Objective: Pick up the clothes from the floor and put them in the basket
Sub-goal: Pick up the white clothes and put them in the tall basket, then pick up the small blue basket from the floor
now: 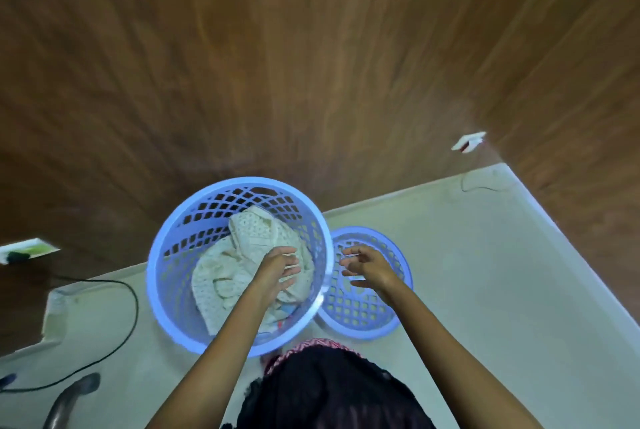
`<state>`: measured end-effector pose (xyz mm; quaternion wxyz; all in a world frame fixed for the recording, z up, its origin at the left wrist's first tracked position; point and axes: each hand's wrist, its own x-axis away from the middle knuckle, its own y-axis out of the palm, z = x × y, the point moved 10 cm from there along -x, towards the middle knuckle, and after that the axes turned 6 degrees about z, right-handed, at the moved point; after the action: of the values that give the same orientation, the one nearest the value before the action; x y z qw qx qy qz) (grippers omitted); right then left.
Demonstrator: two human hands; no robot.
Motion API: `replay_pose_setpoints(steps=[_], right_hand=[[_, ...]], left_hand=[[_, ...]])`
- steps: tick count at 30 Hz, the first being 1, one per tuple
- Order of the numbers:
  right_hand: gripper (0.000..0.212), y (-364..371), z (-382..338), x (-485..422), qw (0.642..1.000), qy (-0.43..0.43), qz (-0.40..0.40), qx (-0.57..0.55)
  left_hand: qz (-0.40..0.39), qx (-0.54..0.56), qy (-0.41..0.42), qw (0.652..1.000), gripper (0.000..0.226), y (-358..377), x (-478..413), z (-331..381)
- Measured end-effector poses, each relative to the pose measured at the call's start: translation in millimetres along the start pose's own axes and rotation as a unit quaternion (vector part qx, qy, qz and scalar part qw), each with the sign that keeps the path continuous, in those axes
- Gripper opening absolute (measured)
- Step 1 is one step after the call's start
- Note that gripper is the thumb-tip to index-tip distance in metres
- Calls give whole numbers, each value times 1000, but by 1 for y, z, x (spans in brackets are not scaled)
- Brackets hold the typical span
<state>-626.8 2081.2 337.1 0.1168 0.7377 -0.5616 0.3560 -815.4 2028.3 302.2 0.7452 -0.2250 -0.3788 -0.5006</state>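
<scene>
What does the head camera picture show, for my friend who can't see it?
Seen from above, a person's left hand reaches into a round blue basket holding cream clothes, while the right hand hovers open over a blue lid beside it. Both sit on a pale floor by a wooden wall.

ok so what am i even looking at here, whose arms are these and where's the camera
The camera is worn on a person's head and looks down, so the two bare arms are the wearer's own. The left hand reaches into a blue plastic basket and rests on a cream lacy garment already inside. The right hand hovers open, holding nothing, above the basket's lid, which lies on the pale floor beside it. A black cable runs along the floor on the left, and wooden panelling stands behind.
</scene>
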Motion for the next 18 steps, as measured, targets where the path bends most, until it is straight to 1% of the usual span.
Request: replay_pose_setpoints(steps=[3, 6, 10, 12, 14, 18], right_hand=[[17, -54, 41, 2, 999, 29, 29, -35], [17, -110, 87, 2, 994, 65, 63, -57], [24, -177, 146, -4, 986, 98, 112, -78], [24, -195, 176, -13, 984, 119, 113, -74], [26, -204, 210, -27, 984, 136, 98, -60], [34, -206, 263, -65, 987, 140, 82, 9]], left_hand=[[-36, -42, -1, 998, 20, 68, 9, -17], [-67, -79, -34, 994, 20, 125, 17, -51], [-83, -133, -85, 984, 23, 179, 15, -104], [-72, -147, -111, 980, 19, 192, 8, -125], [-45, -130, -132, 982, 14, 198, -12, -149], [26, -161, -166, 972, 18, 185, -59, -188]])
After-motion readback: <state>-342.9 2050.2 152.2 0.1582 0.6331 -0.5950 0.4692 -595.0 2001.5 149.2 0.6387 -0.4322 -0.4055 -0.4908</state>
